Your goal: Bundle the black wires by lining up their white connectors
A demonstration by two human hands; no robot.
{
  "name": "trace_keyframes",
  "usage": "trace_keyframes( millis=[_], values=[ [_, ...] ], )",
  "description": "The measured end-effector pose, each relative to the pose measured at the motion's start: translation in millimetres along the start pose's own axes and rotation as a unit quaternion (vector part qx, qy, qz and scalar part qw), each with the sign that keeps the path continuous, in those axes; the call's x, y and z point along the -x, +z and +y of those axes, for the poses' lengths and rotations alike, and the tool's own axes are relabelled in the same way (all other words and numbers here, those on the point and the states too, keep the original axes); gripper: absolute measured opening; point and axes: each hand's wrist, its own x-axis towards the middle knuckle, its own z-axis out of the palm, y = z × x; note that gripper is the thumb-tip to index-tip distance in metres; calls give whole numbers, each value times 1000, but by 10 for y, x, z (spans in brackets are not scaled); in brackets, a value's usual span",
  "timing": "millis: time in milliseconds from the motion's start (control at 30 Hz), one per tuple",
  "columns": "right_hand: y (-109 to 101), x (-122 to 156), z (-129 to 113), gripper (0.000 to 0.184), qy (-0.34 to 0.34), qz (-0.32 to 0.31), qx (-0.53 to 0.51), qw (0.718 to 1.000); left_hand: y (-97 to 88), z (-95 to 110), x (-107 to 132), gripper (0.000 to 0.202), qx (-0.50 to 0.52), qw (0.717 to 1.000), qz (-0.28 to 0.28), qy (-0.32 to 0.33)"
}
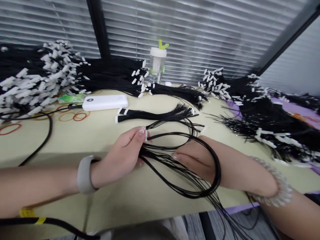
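Note:
My left hand point(127, 146) is closed around a bundle of thin black wires point(160, 154), with a white connector at the thumb tip. From that grip the wires bow out in a wide loop point(218, 166), and loose ends trail down past the table's front edge. My right hand point(195, 156) is curled at the loop, with its thumb against the wires; most of its fingertips are hidden. Just beyond the hands lie tied black wire bundles point(150, 115) with white connectors on their left ends.
Heaps of black wires with white connectors point(37, 86) line the back left; another wire pile point(275, 130) covers the right. A white power bank point(105, 102), rubber bands point(80, 116) and a clear bottle point(157, 66) stand or lie on the pale table point(120, 210).

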Motion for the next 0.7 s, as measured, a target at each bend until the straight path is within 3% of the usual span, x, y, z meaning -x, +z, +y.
trace_keyframes(
  millis=[67,100,267,400,533,633,700],
  values=[
    [82,-46,-37,33,-3,-109,-23,994,7,-1,10,34,-10,1000,2,0],
    [129,-75,-50,32,-6,-124,-31,992,10,-1,17,33,-15,1000,3,0],
    [313,-181,-65,27,-17,-70,-49,996,13,20,47,32,-35,999,-5,21],
    [314,-179,-59,24,-19,-38,-4,999,12,12,33,32,-17,999,-27,23],
    [157,-144,-12,19,-17,29,108,994,14,-26,10,32,2,1000,-23,3],
    [-36,-113,100,20,14,5,86,996,11,-31,4,34,5,1000,-15,-16],
    [-157,-105,218,14,53,45,49,996,9,-18,4,34,6,1000,-19,-21]
  ],
)
